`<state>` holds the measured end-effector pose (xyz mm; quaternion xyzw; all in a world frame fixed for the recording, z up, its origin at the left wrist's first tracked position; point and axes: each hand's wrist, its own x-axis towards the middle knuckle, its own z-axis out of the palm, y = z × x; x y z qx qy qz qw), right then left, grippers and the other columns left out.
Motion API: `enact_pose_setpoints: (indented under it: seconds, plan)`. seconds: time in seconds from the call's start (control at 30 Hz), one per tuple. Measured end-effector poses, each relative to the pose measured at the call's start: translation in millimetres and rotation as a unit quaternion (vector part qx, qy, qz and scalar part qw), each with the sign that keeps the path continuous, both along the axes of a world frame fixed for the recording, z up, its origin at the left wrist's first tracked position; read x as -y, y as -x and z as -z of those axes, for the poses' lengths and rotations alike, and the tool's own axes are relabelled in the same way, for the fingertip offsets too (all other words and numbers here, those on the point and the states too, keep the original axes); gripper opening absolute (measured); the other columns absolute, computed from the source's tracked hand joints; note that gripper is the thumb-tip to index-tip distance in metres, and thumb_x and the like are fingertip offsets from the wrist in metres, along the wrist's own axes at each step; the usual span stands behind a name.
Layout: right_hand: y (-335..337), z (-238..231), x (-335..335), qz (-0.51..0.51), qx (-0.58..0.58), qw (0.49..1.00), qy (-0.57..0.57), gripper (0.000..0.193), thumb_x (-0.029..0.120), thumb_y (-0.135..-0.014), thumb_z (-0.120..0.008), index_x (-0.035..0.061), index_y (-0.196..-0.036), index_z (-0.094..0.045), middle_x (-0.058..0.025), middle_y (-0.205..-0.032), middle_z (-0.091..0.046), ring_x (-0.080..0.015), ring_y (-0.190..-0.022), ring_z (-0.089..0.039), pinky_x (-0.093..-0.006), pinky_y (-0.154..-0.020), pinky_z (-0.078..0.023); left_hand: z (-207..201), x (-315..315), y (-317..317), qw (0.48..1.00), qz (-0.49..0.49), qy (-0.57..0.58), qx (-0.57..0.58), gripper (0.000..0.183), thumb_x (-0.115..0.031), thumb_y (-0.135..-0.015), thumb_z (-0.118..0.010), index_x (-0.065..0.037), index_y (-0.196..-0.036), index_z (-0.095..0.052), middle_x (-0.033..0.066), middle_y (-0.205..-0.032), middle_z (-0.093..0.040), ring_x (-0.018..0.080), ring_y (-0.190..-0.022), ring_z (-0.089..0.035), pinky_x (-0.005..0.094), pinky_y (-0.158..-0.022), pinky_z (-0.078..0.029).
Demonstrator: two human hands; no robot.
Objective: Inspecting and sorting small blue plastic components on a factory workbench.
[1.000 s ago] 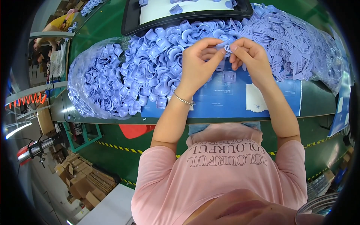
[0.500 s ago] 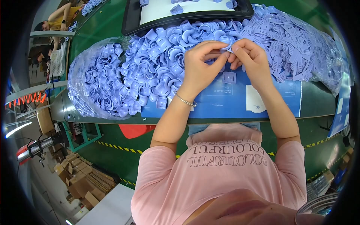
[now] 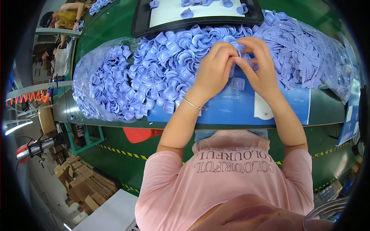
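Observation:
My left hand (image 3: 216,68) and my right hand (image 3: 259,65) meet over the blue printed sheet (image 3: 227,111), fingertips pinched together. Between them shows a small lavender plastic piece (image 3: 241,49), mostly covered by fingers, so its full shape cannot be made out. Just below the hands a squarish lavender plastic part (image 3: 237,83) lies on the sheet. To the left spreads a heap of curved lavender plastic pieces (image 3: 162,65). On the right, flat slotted lavender straps (image 3: 296,57) lie piled up.
A black-rimmed tray (image 3: 204,23) with a white bottom and several lavender pieces stands at the far side. Clear plastic bags (image 3: 83,92) surround the piles. A red stool (image 3: 142,134) is under the table's front edge. Another person (image 3: 65,19) sits at the far left.
My left fingers have curled closer to my right hand, covering more of the small piece. My right fingers have shifted around it. The whole view has moved slightly.

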<state>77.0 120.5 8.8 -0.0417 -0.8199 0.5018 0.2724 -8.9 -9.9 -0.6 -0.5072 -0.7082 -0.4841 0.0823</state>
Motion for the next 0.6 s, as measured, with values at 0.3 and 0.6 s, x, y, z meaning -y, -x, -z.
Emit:
enact_pose_setpoints:
  seconds: [0.3,0.6]
  plan:
    - [1,5,-10,-0.095,0.019,0.995,-0.015,0.022,-0.001,-0.078,-0.064,0.0013,-0.099,-0.058,-0.0087,-0.107,-0.058,-0.0181,-0.093,-0.059,-0.0283,-0.080,-0.050,1,0,5,0.998,-0.005,-0.006,-0.059,0.012,-0.004,-0.082,-0.061,-0.003,-0.091,-0.053,0.0129,-0.092,-0.054,0.0324,-0.078,-0.056,0.0354,-0.067,-0.048]
    - [1,13,-15,-0.067,-0.092,0.992,-0.060,0.008,-0.001,-0.084,-0.061,0.0006,-0.089,-0.055,-0.0130,-0.102,-0.065,-0.0208,-0.093,-0.062,-0.0280,-0.079,-0.049,-10,1,-1,0.987,0.009,0.001,0.162,0.031,-0.014,-0.075,-0.073,-0.003,-0.102,-0.060,0.0107,-0.098,-0.056,0.0235,-0.073,-0.056,0.0335,-0.071,-0.047]
